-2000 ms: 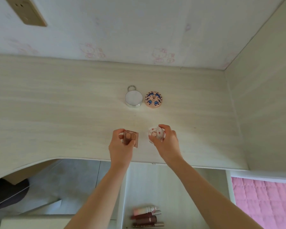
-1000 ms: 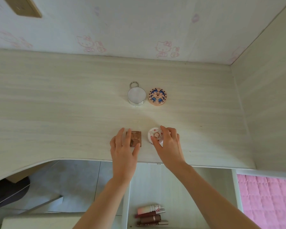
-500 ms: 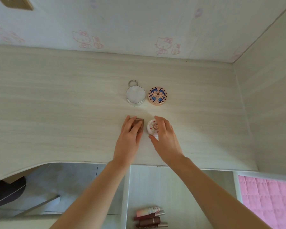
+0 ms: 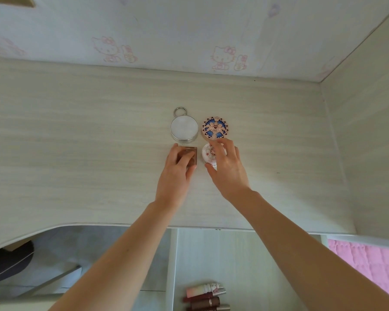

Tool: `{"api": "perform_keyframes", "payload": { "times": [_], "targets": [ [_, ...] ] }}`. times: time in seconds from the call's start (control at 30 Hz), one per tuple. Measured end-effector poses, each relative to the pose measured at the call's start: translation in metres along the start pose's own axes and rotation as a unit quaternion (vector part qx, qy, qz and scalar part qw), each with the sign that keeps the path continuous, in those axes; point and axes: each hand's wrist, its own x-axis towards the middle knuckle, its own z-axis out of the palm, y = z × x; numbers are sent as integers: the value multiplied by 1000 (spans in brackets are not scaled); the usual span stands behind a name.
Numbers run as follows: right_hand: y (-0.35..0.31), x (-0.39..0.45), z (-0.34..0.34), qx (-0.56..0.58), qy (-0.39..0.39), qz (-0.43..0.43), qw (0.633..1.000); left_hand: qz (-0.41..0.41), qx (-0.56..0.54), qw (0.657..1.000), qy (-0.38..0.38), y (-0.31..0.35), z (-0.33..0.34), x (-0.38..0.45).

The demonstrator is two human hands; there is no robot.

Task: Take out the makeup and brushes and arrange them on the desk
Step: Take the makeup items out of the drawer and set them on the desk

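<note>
- Fingers (image 4: pixel 184 157) of our left hand (image 4: pixel 174 176) lie nearly straight on the brown square palette (image 4: pixel 192 153), flat on the desk (image 4: pixel 76 142) below the silver compact (image 4: pixel 184 128).
- Our right hand (image 4: pixel 228 170) curls around the white round case (image 4: pixel 209 152), just below the blue-patterned compact (image 4: pixel 215 128).

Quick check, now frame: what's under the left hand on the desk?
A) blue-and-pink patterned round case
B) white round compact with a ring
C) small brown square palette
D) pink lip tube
C: the left hand rests on the brown square palette, just in front of the white ringed compact; the right hand covers a small white round case.
</note>
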Motion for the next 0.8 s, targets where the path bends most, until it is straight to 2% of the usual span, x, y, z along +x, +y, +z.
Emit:
{"api": "perform_keyframes", "payload": {
  "times": [0.27,0.47,0.63,0.8],
  "targets": [
    [-1,1,4,-26,-5,7,1000,5,8,1000,7,-1,2,7],
    [0,-13,-4,-25,-10,1,1000,24,62,996,63,8,-4,2],
    [7,-47,-19,-28,-12,-19,999,46,74,992,94,21,-9,-27],
    [15,-98,-28,-20,-8,-32,999,27,79,991,101,32,-1,-89]
  ]
}}
